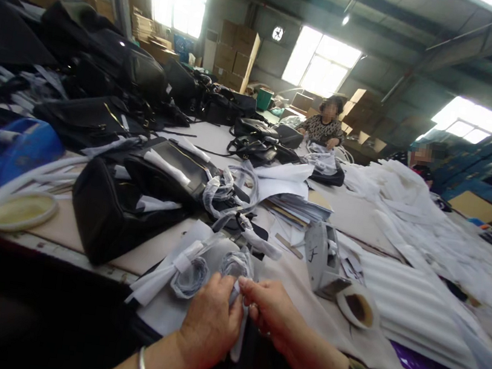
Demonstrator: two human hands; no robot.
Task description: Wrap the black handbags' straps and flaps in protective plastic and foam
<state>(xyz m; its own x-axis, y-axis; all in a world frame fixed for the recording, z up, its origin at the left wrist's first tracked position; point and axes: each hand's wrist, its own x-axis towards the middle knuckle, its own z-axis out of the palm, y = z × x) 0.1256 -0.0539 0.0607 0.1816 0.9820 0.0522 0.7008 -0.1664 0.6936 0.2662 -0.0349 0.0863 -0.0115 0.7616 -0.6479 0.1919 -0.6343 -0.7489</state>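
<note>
Near the table's front edge, my left hand (213,314) is closed on a coiled strap (237,264) wrapped in clear plastic. My right hand (268,307) touches it from the right, its thumb and forefinger pinched on a small white piece (237,286). A second wrapped coil (191,277) lies just left of my hands, with a band of white foam (180,261) beside it. Under both coils is a pale sheet over something dark. Behind and to the left, a black handbag (100,207) lies tipped with wrapped handles.
A tape dispenser (320,259) and a tape roll (357,307) stand to the right, near stacked foam sheets (412,305). Papers (298,201) lie beyond. Black bags (103,54) are heaped at left, near a blue container (17,152). A person (325,125) sits across the table.
</note>
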